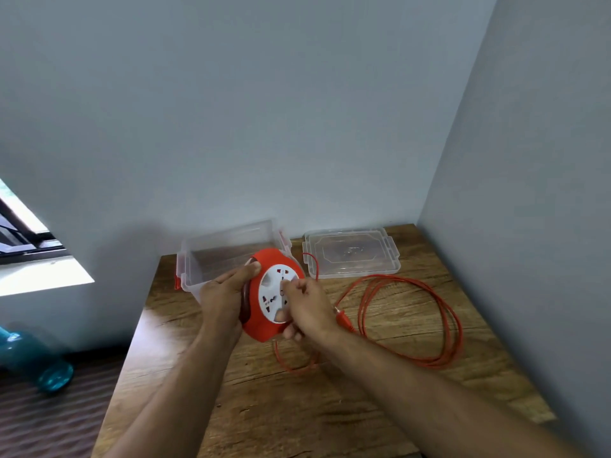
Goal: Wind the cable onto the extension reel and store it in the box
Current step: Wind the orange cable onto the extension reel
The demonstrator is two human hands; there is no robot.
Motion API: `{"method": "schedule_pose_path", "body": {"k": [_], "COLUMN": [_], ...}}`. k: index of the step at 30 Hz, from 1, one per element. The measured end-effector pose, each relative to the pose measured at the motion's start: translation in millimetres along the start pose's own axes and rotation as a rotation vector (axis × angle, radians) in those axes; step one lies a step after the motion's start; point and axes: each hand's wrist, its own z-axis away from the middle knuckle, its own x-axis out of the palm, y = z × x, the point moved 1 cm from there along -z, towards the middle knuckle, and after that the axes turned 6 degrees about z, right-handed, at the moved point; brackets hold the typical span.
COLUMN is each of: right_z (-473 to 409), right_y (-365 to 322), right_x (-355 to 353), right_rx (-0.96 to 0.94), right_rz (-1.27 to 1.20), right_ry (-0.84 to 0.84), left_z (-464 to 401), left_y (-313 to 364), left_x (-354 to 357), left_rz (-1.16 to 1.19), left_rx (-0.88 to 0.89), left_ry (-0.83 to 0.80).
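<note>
The reel (264, 299) is being held up over the surface (297, 408), just in front of the box (228, 256). The left hand (224, 295) is gripping its red rim, its grip closed round the edge, while the right hand (307, 305) is pinching the white face. The cable (413, 325) is lying in loose loops to the right, near the lid (350, 252).

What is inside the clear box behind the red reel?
The clear box looks empty; the wooden table shows through. The red reel and left hand hide its near right corner.
</note>
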Motion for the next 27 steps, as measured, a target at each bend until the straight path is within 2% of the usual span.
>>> {"method": "schedule_pose_path", "body": {"k": [2, 4, 6, 7, 9, 15, 20, 22, 24, 27], "right_z": [-2, -4, -7, -7, -9, -9, -11, -14, -12, 1], "right_y": [3, 2, 1, -1, -3, -21, -15, -7, -3, 5], "right_x": [-15, -29, -38, -42, -47, -45, -39, -35, -30, -18], "right_rx": [-0.235, -0.664, -1.142, -1.319, -1.464, -1.527, -1.547, -1.415, -1.251, -0.937], "right_rz": [0.292, 0.76, 1.182, 1.321, 1.458, 1.702, 1.731, 1.682, 1.593, 1.25], "right_ry": [0.121, 0.212, 0.017, -0.092, -0.203, -0.405, -0.325, -0.275, -0.116, 0.1], "left_z": [-3, -8, -12, -13, -16, -17, -10, -7, -3, 3], "left_y": [4, 8, 10, 11, 14, 20, 21, 20, 18, 15], "left_x": [-5, -11, -14, -15, -17, -20, -17, -16, -16, -14], "left_rz": [0.049, 0.049, 0.001, -0.029, -0.115, -0.375, -0.352, -0.311, -0.275, -0.193], "left_rx": [-0.043, -0.08, -0.133, -0.157, -0.177, -0.17, -0.137, -0.087, -0.026, 0.034], "left_ry": [0.016, -0.001, -0.088, -0.142, -0.215, -0.313, -0.254, -0.203, -0.153, -0.107]}}
